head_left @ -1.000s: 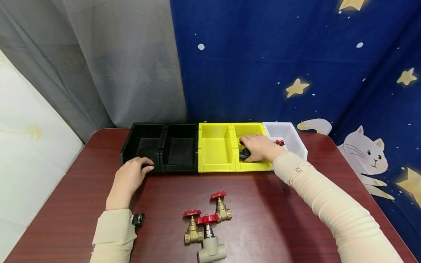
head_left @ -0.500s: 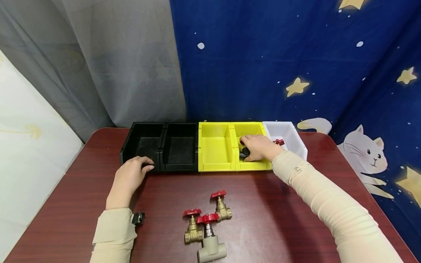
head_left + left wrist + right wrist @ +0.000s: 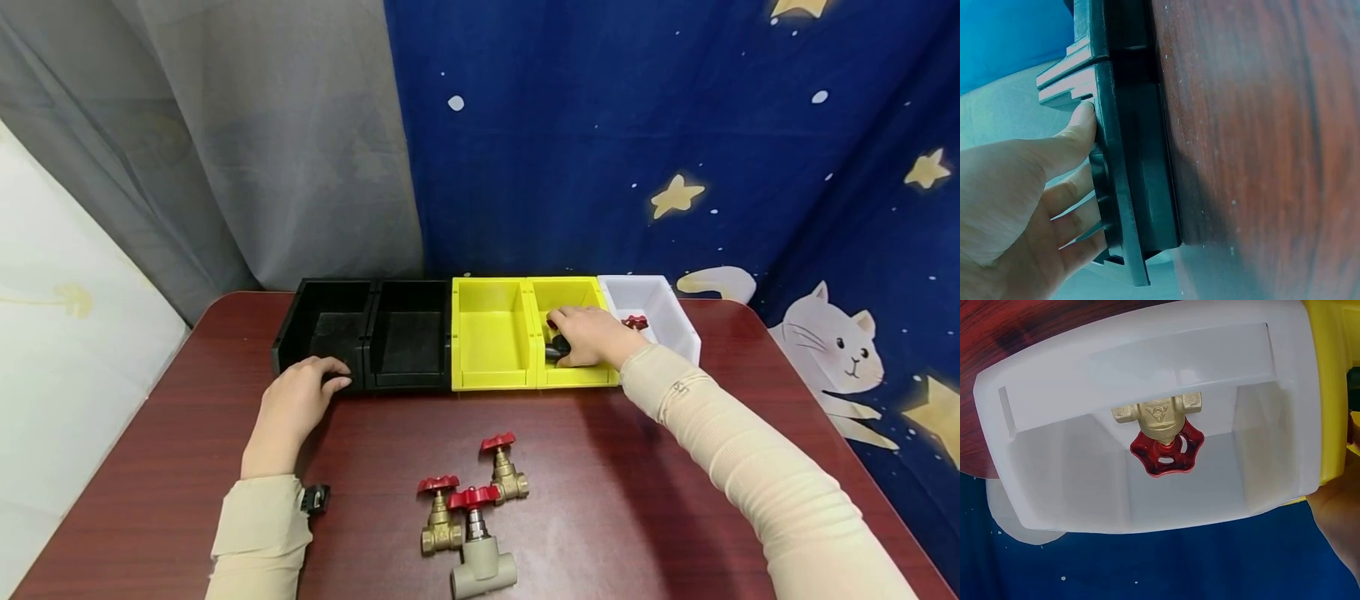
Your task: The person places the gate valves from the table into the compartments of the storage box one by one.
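My left hand (image 3: 300, 398) rests at the front edge of the leftmost black bin (image 3: 1119, 181). Its thumb touches the rim and its relaxed fingers reach over the front lip. My right hand (image 3: 588, 335) is down inside the right yellow bin (image 3: 576, 379), fingers curled round a black valve (image 3: 557, 350). Most of that valve is hidden by the hand; a dark red bit shows at the fingertips. Beside it, a brass valve with a red handwheel (image 3: 1166, 450) lies in the white bin (image 3: 1166, 356).
On the table (image 3: 375, 450) in front stand two brass gate valves (image 3: 441, 529) (image 3: 508, 479) and a grey plastic tee valve (image 3: 482, 567), all with red handwheels. A second black bin (image 3: 408, 342) and another yellow bin (image 3: 493, 333) fill the row's middle. Curtains hang behind.
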Demonstrator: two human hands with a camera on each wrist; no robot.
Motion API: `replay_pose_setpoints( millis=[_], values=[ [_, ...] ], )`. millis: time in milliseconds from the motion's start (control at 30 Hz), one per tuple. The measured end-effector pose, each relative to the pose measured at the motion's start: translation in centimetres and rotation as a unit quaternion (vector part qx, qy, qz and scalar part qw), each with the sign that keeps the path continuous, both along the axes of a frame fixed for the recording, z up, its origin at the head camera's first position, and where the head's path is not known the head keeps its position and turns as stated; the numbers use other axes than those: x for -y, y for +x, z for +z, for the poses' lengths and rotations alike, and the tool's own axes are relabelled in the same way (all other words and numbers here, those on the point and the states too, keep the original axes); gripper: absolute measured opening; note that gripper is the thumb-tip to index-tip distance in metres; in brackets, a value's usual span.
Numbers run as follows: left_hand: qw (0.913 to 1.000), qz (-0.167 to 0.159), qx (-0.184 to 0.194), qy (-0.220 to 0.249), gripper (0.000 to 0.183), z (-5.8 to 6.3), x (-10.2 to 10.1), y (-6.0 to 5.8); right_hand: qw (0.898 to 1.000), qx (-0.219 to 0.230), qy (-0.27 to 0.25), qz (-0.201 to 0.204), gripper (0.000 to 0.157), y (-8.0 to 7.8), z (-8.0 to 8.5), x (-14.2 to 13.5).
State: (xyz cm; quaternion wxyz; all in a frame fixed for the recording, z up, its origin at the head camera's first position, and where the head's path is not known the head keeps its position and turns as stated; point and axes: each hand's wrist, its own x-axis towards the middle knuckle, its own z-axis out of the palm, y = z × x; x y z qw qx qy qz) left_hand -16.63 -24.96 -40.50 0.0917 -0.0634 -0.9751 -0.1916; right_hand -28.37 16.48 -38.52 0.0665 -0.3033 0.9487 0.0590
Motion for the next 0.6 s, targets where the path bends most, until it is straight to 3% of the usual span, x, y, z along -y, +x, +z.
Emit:
replay_pose_setpoints(
  millis=[600],
  values=[
    [1.0,0.001,-0.006,0.007,0.017,-0.14,0.07,-0.03,1.0,0.006,-0.004,-0.004,0.087,0.25,0.29,-0.19]
  ],
)
